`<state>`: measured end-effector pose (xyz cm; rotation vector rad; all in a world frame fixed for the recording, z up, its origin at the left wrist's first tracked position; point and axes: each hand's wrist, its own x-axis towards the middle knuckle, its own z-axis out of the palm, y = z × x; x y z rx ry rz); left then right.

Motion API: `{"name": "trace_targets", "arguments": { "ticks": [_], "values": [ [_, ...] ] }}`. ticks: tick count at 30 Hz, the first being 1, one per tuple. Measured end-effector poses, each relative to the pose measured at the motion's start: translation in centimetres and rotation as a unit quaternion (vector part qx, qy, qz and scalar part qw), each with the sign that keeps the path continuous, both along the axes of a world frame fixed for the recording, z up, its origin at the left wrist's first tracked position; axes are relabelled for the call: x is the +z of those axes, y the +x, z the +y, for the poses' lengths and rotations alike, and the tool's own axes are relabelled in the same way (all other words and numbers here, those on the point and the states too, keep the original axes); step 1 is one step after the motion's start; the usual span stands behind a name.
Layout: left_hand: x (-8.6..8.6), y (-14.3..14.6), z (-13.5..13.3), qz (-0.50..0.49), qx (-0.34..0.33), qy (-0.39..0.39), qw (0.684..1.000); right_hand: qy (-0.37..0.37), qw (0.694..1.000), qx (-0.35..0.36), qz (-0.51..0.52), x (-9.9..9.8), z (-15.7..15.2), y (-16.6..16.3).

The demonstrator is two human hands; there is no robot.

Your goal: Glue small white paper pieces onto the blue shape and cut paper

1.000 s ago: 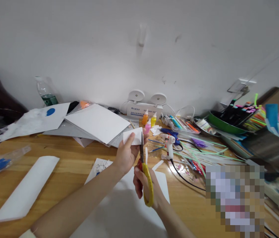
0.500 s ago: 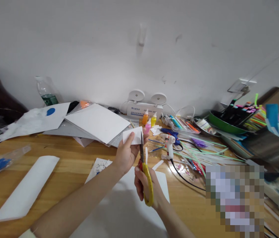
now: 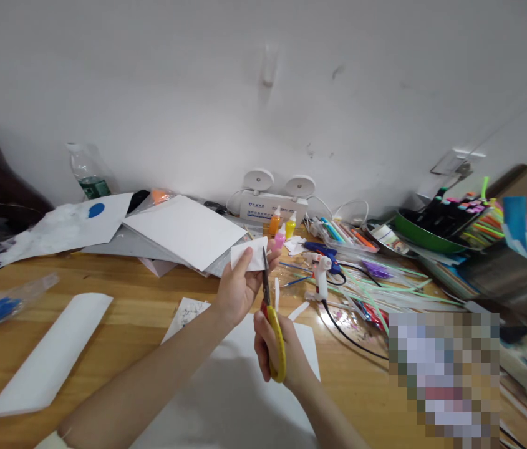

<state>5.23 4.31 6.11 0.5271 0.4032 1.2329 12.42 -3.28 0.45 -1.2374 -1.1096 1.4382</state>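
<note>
My left hand (image 3: 237, 290) pinches a small white piece of paper (image 3: 250, 255) above the wooden table (image 3: 118, 312). My right hand (image 3: 282, 352) is closed round the yellow handles of a pair of scissors (image 3: 273, 324), whose blades point up along the paper's right edge. A thin white strip (image 3: 277, 293) hangs beside the blades. Under both hands lies a large white sheet (image 3: 235, 393). A white glue gun (image 3: 322, 274) with a black cord rests just to the right.
A stack of white boards (image 3: 183, 231), a paint-stained sheet (image 3: 64, 227) and a water bottle (image 3: 86, 171) sit at the back left. A folded white sheet (image 3: 50, 352) lies at the left. Paint bottles (image 3: 282, 227), straws (image 3: 385, 287) and a green tray of markers (image 3: 426, 227) crowd the right.
The scissors and my right hand have crept slightly up and left along the paper's edge. My left hand keeps the paper in nearly the same place.
</note>
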Motion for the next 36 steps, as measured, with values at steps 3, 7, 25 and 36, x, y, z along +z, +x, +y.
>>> {"name": "trace_targets", "arguments": {
  "ticks": [3,7,25,36],
  "values": [
    [-0.1,0.0,0.0,-0.003,-0.002,0.004,1.000,-0.016,0.998,0.004,0.056,-0.1,0.2,0.2],
    [-0.2,0.2,-0.2,-0.009,-0.016,0.021,1.000,-0.020,0.994,0.027,0.107,-0.8,0.5,0.4],
    [-0.1,0.2,-0.3,0.028,-0.008,0.014,0.999,0.049,0.987,0.124,0.085,-3.9,1.5,1.7],
    [0.6,0.0,-0.6,0.033,-0.007,0.021,0.999,0.057,0.981,0.084,0.167,-2.0,1.3,1.6]
  ]
}}
